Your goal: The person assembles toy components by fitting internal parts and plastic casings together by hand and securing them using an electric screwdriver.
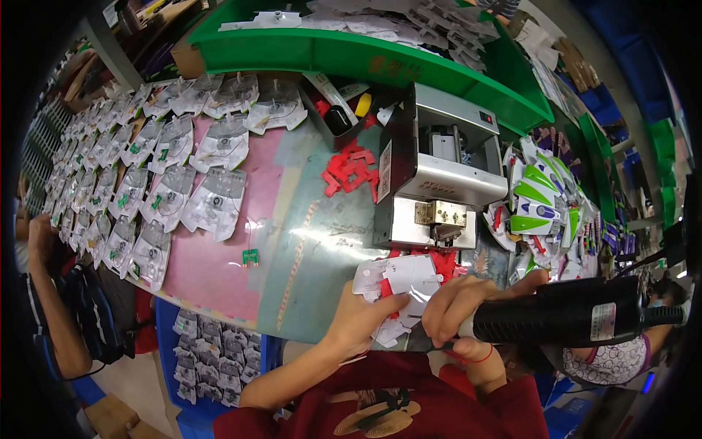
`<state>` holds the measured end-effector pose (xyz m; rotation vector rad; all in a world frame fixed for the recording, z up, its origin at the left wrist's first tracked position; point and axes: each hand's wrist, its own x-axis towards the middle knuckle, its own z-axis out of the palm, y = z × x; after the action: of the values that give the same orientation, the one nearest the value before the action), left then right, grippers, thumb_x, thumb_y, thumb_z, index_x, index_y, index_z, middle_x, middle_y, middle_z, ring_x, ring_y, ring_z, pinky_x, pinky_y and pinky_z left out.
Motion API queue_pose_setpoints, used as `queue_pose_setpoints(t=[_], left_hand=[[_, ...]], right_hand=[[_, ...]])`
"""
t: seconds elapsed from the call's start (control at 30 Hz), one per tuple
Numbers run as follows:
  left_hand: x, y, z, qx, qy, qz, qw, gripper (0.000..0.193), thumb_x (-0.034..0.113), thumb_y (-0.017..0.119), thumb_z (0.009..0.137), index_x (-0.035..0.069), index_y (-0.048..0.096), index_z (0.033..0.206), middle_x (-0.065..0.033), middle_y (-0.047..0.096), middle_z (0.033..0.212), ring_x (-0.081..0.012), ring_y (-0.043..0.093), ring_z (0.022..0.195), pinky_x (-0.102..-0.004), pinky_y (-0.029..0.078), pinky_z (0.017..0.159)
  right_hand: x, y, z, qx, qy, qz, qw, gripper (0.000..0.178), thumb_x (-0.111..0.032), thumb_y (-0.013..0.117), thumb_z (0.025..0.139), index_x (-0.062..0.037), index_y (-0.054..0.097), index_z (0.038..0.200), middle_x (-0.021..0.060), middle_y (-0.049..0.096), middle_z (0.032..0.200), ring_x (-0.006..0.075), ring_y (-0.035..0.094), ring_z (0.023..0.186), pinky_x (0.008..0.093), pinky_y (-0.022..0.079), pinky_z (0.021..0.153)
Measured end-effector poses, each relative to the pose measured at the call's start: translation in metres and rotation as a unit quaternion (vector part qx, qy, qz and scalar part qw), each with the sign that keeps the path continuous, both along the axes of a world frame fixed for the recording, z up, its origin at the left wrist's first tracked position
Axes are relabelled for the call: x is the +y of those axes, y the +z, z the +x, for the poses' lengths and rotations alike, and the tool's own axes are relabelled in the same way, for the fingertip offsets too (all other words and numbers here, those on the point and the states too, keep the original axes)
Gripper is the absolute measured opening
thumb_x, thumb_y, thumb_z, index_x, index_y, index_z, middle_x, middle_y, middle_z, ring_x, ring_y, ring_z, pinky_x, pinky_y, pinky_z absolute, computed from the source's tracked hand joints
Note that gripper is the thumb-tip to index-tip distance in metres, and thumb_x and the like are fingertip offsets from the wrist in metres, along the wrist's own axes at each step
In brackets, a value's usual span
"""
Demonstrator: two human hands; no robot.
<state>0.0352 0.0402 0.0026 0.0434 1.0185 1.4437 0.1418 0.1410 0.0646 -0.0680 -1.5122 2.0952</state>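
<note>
White moulded plastic shell point(418, 275) in hand, a person works at the near edge of the desk point(311, 296). The shell, a red plastic insert point(386, 287) showing on it, is just nearer than the silver and black metal box machine point(446, 172). From where I stand, the left hand point(363, 316) pinches the shell by its near left side, thumb on top. The right hand point(459, 307) is curled round the front end of a black cylindrical power tool point(552, 314) reaching in from the right; its tip is hidden, so I can't tell whether it meets the shell. Loose red plastic pieces point(447, 262) lie just beyond. To do this well, I'd keep the left grip firm, thumb clear of the tip, the tool square to the surface, and press lightly, since thin plastic could slip or crack.
</note>
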Motion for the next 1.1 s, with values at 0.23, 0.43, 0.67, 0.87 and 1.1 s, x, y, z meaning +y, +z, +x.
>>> queue_pose_setpoints(t=[0.23,0.43,0.67,0.87,1.1], left_hand=[[0.002,0.011,0.003,0.010,0.014,0.017,1.000,0.023,-0.004,0.061,0.069,-0.003,0.056,0.091,-0.0047,0.059,0.078,-0.0107,0.055,0.066,-0.0247,0.046,0.059],[0.001,0.005,0.006,0.049,0.033,0.003,0.998,0.021,-0.005,0.060,0.069,-0.003,0.056,0.090,-0.0049,0.059,0.080,-0.0104,0.055,0.068,-0.0245,0.045,0.060],[0.002,0.007,0.017,0.019,0.007,0.041,0.999,0.039,-0.008,0.061,0.069,-0.003,0.051,0.107,-0.0092,0.059,0.093,-0.0150,0.058,0.080,-0.0275,0.048,0.071],[-0.003,0.017,0.017,0.050,-0.045,0.108,0.992,0.045,-0.007,0.062,0.070,-0.004,0.050,0.114,-0.0101,0.057,0.102,-0.0153,0.055,0.091,-0.0271,0.045,0.079],[0.010,0.025,0.023,0.303,-0.103,0.321,0.892,0.044,-0.005,0.061,0.071,0.000,0.052,0.114,-0.0210,0.043,0.124,-0.0250,0.048,0.111,-0.0306,0.038,0.090]], right_hand=[[-0.001,-0.007,-0.001,0.134,0.007,0.054,0.989,0.068,-0.005,0.070,0.067,-0.0316,0.041,0.124,0.0079,0.057,0.060,0.0217,0.057,0.052,0.0327,0.047,0.050],[0.012,-0.037,0.003,0.158,0.090,0.196,0.964,0.104,0.001,0.065,0.071,-0.0523,-0.003,0.129,0.0087,0.057,0.065,0.0216,0.057,0.051,0.0336,0.048,0.049],[0.008,-0.029,0.039,0.116,-0.321,-0.029,0.940,0.029,-0.015,0.056,0.080,0.0008,0.044,0.100,0.0100,0.050,0.066,0.0152,0.044,0.043,0.0293,0.040,0.043],[0.058,-0.066,0.101,-0.089,-0.434,-0.019,0.896,0.024,-0.009,0.053,0.083,-0.0006,0.039,0.101,0.0100,0.052,0.082,0.0154,0.052,0.059,0.0270,0.044,0.052],[0.035,-0.027,0.105,-0.279,-0.541,0.307,0.731,0.076,-0.008,0.058,0.076,-0.0031,0.012,0.137,0.0158,0.028,0.134,0.0278,0.035,0.118,0.0379,0.033,0.091]])
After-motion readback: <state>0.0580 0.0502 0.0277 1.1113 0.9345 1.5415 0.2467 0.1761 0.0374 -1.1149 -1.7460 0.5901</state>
